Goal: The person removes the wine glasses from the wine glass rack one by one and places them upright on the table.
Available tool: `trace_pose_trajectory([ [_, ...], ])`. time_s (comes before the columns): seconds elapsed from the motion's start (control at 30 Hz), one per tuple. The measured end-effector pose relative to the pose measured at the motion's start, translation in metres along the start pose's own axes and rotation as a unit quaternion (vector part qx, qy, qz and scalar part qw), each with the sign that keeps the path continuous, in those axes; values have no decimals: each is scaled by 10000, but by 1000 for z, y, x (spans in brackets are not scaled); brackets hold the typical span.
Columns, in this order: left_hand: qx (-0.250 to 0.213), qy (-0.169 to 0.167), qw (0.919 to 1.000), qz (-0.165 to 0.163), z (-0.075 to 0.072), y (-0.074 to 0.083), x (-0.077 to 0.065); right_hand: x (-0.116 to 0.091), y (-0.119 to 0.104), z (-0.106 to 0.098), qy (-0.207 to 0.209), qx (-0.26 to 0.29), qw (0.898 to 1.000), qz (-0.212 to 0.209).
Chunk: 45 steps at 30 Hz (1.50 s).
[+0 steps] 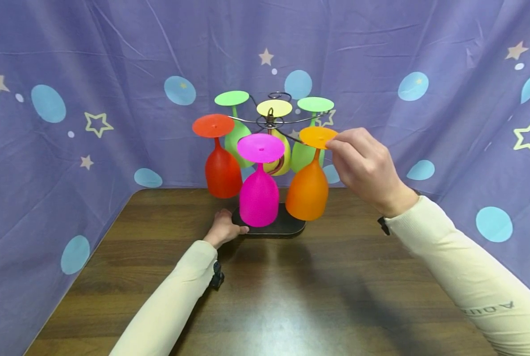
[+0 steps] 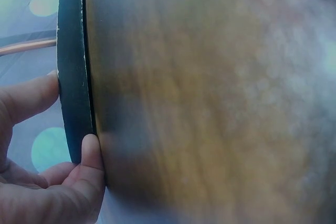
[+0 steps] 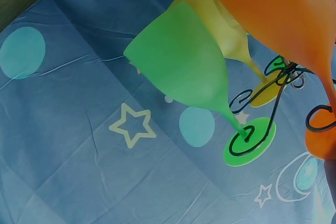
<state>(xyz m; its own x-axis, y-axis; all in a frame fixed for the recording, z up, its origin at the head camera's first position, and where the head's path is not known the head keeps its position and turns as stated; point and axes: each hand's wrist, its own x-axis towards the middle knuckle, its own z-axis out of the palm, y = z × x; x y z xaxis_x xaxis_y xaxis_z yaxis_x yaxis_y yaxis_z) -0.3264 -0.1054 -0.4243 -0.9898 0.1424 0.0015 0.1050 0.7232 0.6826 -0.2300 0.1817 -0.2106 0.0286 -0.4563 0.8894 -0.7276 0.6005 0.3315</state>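
Observation:
A black wire rack (image 1: 270, 122) holds several plastic wine glasses upside down by their feet. My right hand (image 1: 366, 165) pinches the edge of the orange wine glass's (image 1: 308, 194) foot, at the front right of the rack. At the left end of the black base (image 1: 291, 226), my left hand (image 1: 223, 228) grips its edge; in the left wrist view the thumb and fingers lie around that edge. A magenta glass (image 1: 259, 198) hangs in front and a red glass (image 1: 222, 170) at left. Behind are a yellow glass (image 1: 274, 108) and two green glasses, one close in the right wrist view (image 3: 184, 56).
The rack stands toward the back of a brown wooden table (image 1: 265, 296). A purple curtain (image 1: 126, 49) with stars and blue spots surrounds the table's back and sides. In the right wrist view, a wire loop (image 3: 247, 140) encircles the green glass's stem.

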Motion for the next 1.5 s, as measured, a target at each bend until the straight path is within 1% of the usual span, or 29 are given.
trace_pose_trajectory([
  [0.23, -30, -71, 9999, -72, 0, 0, 1, 4, -4, 1, 77, 61, 9998, -172],
  [0.37, -153, -132, 9998, -67, -1, -1, 1, 6, -6, 2, 30, 122, 9996, -258],
  [0.5, -321, -130, 9994, -1, -2, -2, 1, 9, -9, 4, 2, 161, 9993, -329],
  [0.57, -328, -35, 9994, 124, -3, -2, 0, 10, -11, 5, 15, 182, 9992, -365],
  [0.73, -537, 38, 9981, 295, -1, -4, 1, 14, -16, 7, 35, 199, 9988, -447],
  [0.77, -613, -13, 9977, 279, -1, -5, 1, 15, -17, 7, 30, 201, 9987, -461],
  [0.87, -605, -37, 9975, 359, 0, -5, 1, 16, -18, 8, -1, 212, 9985, -506],
  [0.9, -573, -47, 9975, 403, 0, -4, 1, 17, -19, 8, -15, 224, 9984, -521],
  [1.0, -385, 8, 9964, 750, 1, -5, 2, 19, -20, 9, -56, 247, 9981, -563],
  [1.13, -296, 206, 9906, 1323, 0, -6, 2, 21, -22, 11, -76, 268, 9978, -607],
  [1.2, -338, 257, 9876, 1510, 1, -6, 2, 22, -23, 12, -83, 269, 9976, -628],
  [1.27, -492, 249, 9870, 1513, 1, -7, 2, 22, -24, 13, -104, 270, 9975, -652],
  [1.33, -644, 223, 9871, 1448, 2, -8, 2, 23, -25, 14, -131, 260, 9973, -673],
  [1.43, -824, 183, 9889, 1222, 3, -9, 2, 24, -26, 16, -167, 251, 9969, -721],
  [1.5, -817, 160, 9905, 1096, 3, -8, 2, 25, -27, 17, -170, 266, 9967, -747],
])
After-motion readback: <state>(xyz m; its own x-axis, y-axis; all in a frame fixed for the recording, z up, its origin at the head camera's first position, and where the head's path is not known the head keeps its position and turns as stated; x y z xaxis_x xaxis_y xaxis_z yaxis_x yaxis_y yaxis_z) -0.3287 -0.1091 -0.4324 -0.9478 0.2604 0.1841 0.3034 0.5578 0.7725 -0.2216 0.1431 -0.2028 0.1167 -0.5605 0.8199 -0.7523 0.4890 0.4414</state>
